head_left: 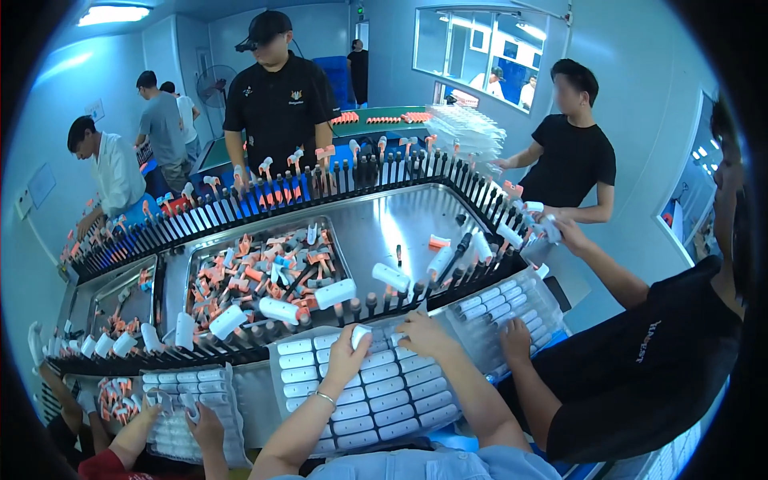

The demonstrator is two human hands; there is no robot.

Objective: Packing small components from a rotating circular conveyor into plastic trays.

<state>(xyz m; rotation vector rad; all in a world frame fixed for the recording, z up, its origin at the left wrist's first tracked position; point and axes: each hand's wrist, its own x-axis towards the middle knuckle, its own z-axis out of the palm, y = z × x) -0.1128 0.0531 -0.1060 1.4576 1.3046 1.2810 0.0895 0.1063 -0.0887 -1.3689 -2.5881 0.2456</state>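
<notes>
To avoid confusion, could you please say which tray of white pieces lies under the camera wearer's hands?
The middle tray: the left hand and right hand are over its far part. Co-workers' hands are at the left tray and right tray.

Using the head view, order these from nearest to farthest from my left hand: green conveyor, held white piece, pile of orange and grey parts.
1. White piece: in your left hand.
2. Pile of orange and grey parts: ahead, leftward.
3. Green conveyor: toward the room's back.
</notes>
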